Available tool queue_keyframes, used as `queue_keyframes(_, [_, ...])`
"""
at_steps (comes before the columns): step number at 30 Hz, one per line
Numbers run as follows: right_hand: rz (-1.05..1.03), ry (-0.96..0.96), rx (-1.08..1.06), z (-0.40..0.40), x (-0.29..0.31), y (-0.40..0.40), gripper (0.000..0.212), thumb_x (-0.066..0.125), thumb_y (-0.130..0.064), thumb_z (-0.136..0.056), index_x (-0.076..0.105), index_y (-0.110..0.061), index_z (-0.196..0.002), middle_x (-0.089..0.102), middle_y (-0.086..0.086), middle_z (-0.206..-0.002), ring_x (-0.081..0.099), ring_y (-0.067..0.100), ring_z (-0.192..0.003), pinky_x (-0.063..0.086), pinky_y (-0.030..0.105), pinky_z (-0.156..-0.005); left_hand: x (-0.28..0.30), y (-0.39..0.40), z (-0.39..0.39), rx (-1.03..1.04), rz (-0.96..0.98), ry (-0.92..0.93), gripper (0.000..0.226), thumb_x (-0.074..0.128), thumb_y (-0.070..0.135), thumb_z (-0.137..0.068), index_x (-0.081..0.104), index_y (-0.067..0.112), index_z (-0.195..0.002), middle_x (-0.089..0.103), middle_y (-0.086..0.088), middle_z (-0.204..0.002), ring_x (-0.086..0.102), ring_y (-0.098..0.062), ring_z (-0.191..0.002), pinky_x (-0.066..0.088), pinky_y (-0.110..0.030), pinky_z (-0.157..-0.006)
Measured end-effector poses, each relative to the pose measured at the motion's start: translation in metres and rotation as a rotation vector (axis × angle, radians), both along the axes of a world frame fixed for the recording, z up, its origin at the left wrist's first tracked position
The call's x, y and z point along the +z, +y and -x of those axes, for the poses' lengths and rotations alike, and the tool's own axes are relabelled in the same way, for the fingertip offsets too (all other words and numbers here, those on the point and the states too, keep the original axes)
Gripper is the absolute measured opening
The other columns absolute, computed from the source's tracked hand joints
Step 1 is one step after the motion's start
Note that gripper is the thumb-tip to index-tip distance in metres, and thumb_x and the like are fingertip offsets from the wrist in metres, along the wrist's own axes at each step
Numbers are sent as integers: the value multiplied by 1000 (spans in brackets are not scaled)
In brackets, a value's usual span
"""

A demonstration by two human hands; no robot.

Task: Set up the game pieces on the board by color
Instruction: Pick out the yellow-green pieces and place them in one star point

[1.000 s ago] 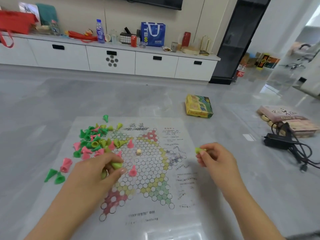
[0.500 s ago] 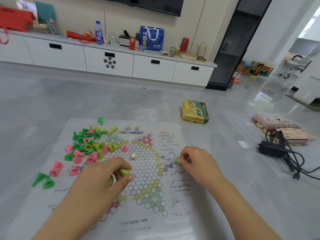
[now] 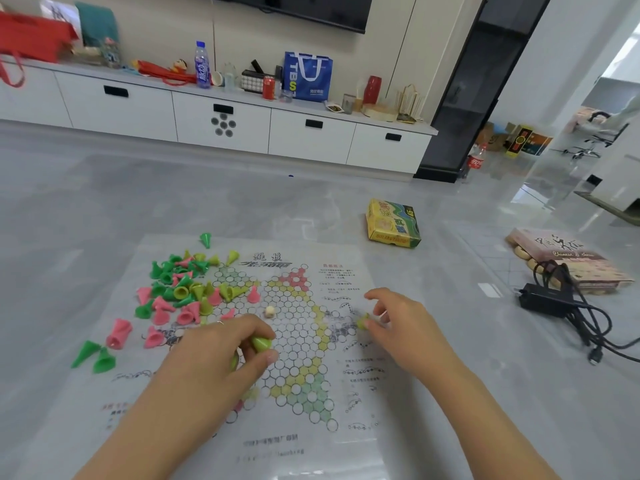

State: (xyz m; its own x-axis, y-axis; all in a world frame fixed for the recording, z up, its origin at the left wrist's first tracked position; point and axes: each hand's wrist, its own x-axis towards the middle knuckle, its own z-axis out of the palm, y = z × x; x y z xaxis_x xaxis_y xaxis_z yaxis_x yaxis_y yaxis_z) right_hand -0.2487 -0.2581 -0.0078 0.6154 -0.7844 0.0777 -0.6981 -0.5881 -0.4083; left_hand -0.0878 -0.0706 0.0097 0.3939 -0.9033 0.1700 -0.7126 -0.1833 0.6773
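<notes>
Board [image 3: 304, 344] first: a printed paper sheet with a star of hexagon cells, spread flat on the grey floor [image 3: 173, 202], its points tinted pink, yellow and green. No cone stands sorted in any point yet, so the setup looks to be at its start. A white cabinet [image 3: 221, 123] runs along the far wall, and a yellow box [image 3: 393, 225] lies on the floor beyond the sheet's far right corner.

A pile of cones [image 3: 183, 289] in pink, green and yellow-green covers the sheet's far left part, spilling onto the star's upper left point. A few strays lie apart from it near the left edge, among them a pink cone [image 3: 119, 334] and a pair of green cones [image 3: 93, 356].

The left hand [image 3: 221, 358] hovers over the star's left side, fingers curled round a yellow-green cone [image 3: 261, 342], with what seems to be at least one more held in the palm. The right hand [image 3: 405, 327] is low at the star's right point, thumb and fingers pinching a second yellow-green cone [image 3: 363, 322] just above or on the paper; I cannot tell if it touches. A small cream die [image 3: 269, 311] sits near the star's middle.

The step in hand appears to be placing yellow-green cones at the right point. Next, that cone needs setting upright on a cell, then the left hand's cones follow.
</notes>
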Motion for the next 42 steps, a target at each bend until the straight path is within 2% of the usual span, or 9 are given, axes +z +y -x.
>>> queue_keyframes(3, [-125,-446,-121,-6,16,39,16,53,-16,-90,60,-26,-101,62,-10,-85,59,2,-77,44,7,-65,0,-3,3,22,-3,31,16,55,39,-84,44,50,-82,62,18,-78,53,7,-87,43,-12,-68])
queue_keyframes(5, [-314,-619,-65,-21,24,79,18,54,-15,-89,61,-32,-87,66,-10,-78,61,0,-74,47,10,-66,2,-3,8,48,14,68,22,54,37,-86,40,51,-96,58,20,-80,55,3,-77,41,-11,-69])
queue_keyframes(10, [-460,-605,145,-45,15,121,10,61,-22,-86,64,-32,-87,67,-9,-86,61,3,-84,50,17,-67,2,0,14,78,35,137,45,53,15,-85,35,45,-114,57,16,-84,57,-5,-64,47,-21,-63])
queue_keyframes(16, [-544,-513,148,-44,14,113,11,66,-17,-80,62,-28,-81,65,-5,-79,61,6,-74,52,20,-68,-3,2,11,62,-17,-24,57,54,21,-83,25,44,-127,53,21,-85,53,1,-71,41,-16,-62])
queue_keyframes(20, [-579,-441,145,-37,11,108,12,70,-20,-76,59,-26,-76,64,-3,-76,59,4,-67,53,22,-67,-3,1,16,3,-95,-74,49,53,27,-83,22,53,-110,54,20,-87,52,2,-75,43,-17,-70])
queue_keyframes(25, [-668,-584,96,-29,9,102,5,67,-12,-80,65,-17,-81,69,8,-76,65,13,-67,55,27,-65,-4,-1,16,-13,-32,2,41,57,24,-83,28,51,-92,53,23,-85,47,16,-77,38,-16,-59])
queue_keyframes(30, [-599,-642,131,-28,7,95,14,66,-10,-82,71,-24,-83,70,-4,-83,65,5,-78,51,16,-69,-5,-7,23,12,61,101,35,51,13,-85,36,44,-93,50,21,-90,48,1,-80,40,-19,-66])
queue_keyframes(35, [-269,-665,-53,-21,3,78,17,64,-24,-84,66,-41,-86,58,-14,-84,55,-2,-76,43,8,-68,0,-8,24,100,95,177,35,42,1,-87,38,36,-89,44,18,-92,44,3,-86,37,-17,-65])
queue_keyframes(42, [-138,-499,-268,-6,-22,52,13,57,-18,-89,64,-20,-99,64,-9,-82,58,6,-75,41,12,-67,2,-7,20,119,45,171,28,35,2,-92,39,30,-87,57,-3,-89,54,-16,-82,45,-30,-67])
